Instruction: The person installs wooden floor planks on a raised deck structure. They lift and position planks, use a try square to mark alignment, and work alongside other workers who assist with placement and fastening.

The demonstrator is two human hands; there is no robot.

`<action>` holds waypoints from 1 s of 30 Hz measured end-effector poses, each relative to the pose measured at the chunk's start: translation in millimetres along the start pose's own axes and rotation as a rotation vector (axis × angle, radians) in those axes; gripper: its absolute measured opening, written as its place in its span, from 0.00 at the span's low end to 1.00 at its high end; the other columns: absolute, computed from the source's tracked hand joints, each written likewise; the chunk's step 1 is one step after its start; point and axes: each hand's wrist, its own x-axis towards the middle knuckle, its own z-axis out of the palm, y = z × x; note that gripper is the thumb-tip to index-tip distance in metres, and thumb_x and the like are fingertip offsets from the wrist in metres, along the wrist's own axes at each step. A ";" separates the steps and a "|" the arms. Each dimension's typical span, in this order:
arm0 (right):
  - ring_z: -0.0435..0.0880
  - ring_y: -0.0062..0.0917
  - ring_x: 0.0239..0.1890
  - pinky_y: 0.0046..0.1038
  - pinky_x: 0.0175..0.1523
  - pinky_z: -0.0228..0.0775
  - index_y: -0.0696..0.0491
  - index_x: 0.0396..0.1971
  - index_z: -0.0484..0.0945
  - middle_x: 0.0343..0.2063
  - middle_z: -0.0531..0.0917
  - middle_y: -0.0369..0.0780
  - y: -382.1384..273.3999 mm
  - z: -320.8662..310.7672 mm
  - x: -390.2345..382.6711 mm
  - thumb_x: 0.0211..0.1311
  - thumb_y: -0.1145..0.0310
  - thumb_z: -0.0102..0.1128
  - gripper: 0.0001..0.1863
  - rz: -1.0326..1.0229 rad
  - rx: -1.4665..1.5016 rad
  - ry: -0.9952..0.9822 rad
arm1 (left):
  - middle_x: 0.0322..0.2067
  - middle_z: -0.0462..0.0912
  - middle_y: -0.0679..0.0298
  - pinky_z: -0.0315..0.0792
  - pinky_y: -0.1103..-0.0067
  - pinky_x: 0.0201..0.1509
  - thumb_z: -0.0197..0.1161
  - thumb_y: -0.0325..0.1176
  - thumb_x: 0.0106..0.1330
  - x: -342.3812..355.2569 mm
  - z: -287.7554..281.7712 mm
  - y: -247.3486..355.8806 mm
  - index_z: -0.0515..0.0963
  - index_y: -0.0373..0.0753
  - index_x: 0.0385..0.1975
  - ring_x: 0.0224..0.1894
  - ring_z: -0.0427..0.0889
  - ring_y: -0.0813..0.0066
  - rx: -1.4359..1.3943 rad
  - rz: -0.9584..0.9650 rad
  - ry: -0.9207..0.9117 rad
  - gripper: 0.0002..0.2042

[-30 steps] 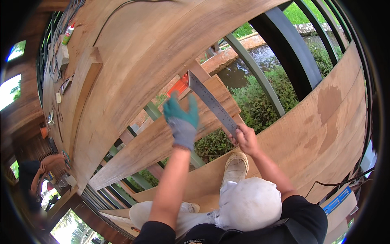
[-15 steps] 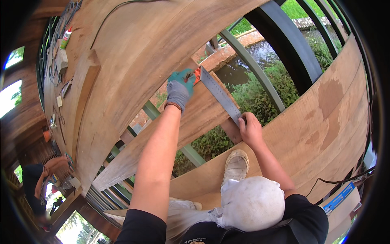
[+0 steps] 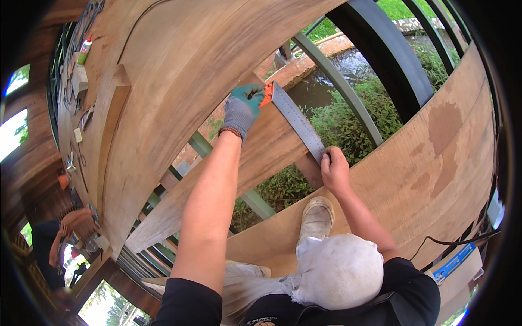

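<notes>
My left hand (image 3: 244, 108), in a teal and grey glove, is closed beside the orange stock (image 3: 267, 93) of a try square; what its fingers hold is unclear. My bare right hand (image 3: 335, 169) grips the near end of the square's steel blade (image 3: 296, 120). The square lies across a narrow wooden board (image 3: 255, 157), along its right end, over the green metal frame (image 3: 350, 100). My shoe (image 3: 315, 217) rests on the plywood below the board.
Large curved panels (image 3: 157, 92) span upper left, with offcuts (image 3: 111, 125), cords and a glue bottle (image 3: 84, 50). More plywood (image 3: 435, 152) lies right. Gaps show plants and water (image 3: 331, 89) below. Another person (image 3: 51, 250) bends at lower left; a blue-marked box (image 3: 454, 266) sits lower right.
My left hand has reached up and forward to the orange stock and its fingers have curled in. The square has moved slightly up and right with my right hand on it.
</notes>
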 end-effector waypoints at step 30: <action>0.77 0.39 0.41 0.37 0.47 0.71 0.53 0.46 0.82 0.34 0.78 0.43 -14.7 -0.6 2.5 0.59 0.70 0.61 0.14 -0.130 0.030 0.064 | 0.47 0.76 0.51 0.75 0.67 0.54 0.75 0.43 0.53 -14.7 -3.7 -20.1 0.80 0.45 0.54 0.49 0.80 0.55 0.211 0.068 0.107 0.26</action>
